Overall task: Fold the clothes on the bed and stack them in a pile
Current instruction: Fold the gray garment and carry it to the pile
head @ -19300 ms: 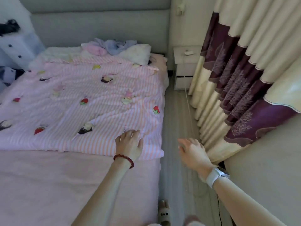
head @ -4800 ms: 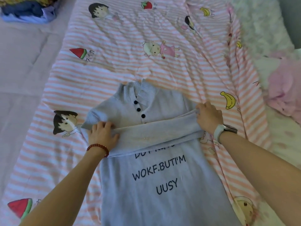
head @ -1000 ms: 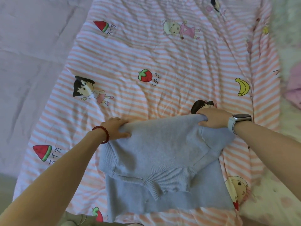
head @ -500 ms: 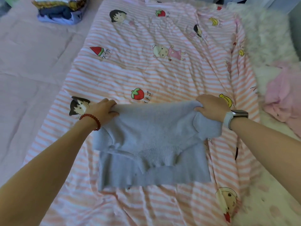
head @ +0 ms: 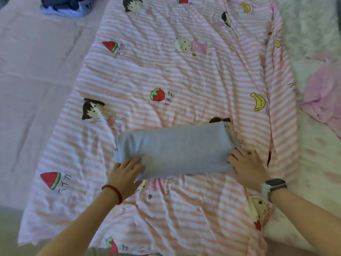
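Grey sweater [head: 173, 150] lies folded into a compact rectangle on the striped cartoon quilt [head: 184, 74], near the person's edge of the bed. Long axis runs left to right; the fold looks complete, edges fairly square.

Left hand [head: 125, 174] rests on the near left corner, fingers spread and mostly straight, palm down. It appears to be pressing or sliding under the bundle. Right hand [head: 247, 165] sits at the near right corner, fingers extended against the edge. Neither hand clearly curls round the fabric. Both forearms reach in from below, roughly symmetric; this placement suits scooping the bundle up by its ends without losing the fold.

Pile of folded clothes [head: 64, 6] sits far left at the top, well apart. Pink garment [head: 324, 97] lies unfolded at right.
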